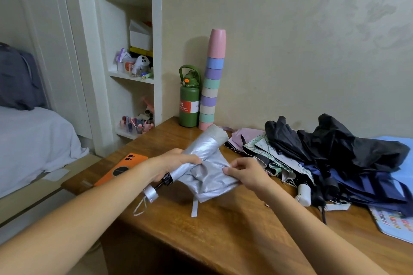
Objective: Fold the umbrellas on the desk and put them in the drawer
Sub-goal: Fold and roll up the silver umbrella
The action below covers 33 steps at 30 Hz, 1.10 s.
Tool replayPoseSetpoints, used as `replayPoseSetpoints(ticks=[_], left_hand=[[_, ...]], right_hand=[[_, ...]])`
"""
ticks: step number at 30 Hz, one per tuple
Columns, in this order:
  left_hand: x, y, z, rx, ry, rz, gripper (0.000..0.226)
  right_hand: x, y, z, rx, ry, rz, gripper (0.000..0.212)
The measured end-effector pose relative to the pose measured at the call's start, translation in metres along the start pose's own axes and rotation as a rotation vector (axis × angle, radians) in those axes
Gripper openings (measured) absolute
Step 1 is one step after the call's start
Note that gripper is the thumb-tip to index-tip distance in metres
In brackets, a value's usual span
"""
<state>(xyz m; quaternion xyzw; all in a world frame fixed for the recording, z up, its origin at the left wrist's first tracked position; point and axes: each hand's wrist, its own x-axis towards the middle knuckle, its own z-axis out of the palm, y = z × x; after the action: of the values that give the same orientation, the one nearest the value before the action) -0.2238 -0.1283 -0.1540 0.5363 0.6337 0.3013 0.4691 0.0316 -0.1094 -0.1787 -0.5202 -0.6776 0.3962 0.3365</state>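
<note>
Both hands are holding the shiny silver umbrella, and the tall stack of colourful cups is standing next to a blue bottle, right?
Almost. The bottle beside the stack of cups is green, not blue, with an orange button on its lid. The head view shows it at the back of the desk. The rest holds: the left hand grips the silver umbrella and the right hand pinches its fabric.

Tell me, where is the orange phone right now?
In the head view, the orange phone lies flat near the left edge of the wooden desk, just left of the left hand that grips the silver umbrella.
</note>
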Motion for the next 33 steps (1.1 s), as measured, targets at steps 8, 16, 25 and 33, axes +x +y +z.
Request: replayPoseSetpoints(ticks=[8,16,25,33], left_hand=[[0.005,-0.009,0.006,-0.065,0.04,0.026,0.076],[0.0,-0.009,0.007,-0.104,0.091,-0.03,0.065],[0.001,-0.009,0.0,-0.19,0.078,-0.191,0.091],[-0.001,-0.011,-0.009,-0.196,0.128,-0.207,0.072]], right_hand=[[-0.002,-0.015,-0.006,0.188,-0.043,0.091,0.017],[-0.004,-0.007,-0.004,-0.143,-0.031,0.009,0.023],[-0.022,-0.007,0.023,-0.811,0.164,-0.902,0.04],[-0.018,0.002,0.03,-0.975,0.234,-1.192,0.017]])
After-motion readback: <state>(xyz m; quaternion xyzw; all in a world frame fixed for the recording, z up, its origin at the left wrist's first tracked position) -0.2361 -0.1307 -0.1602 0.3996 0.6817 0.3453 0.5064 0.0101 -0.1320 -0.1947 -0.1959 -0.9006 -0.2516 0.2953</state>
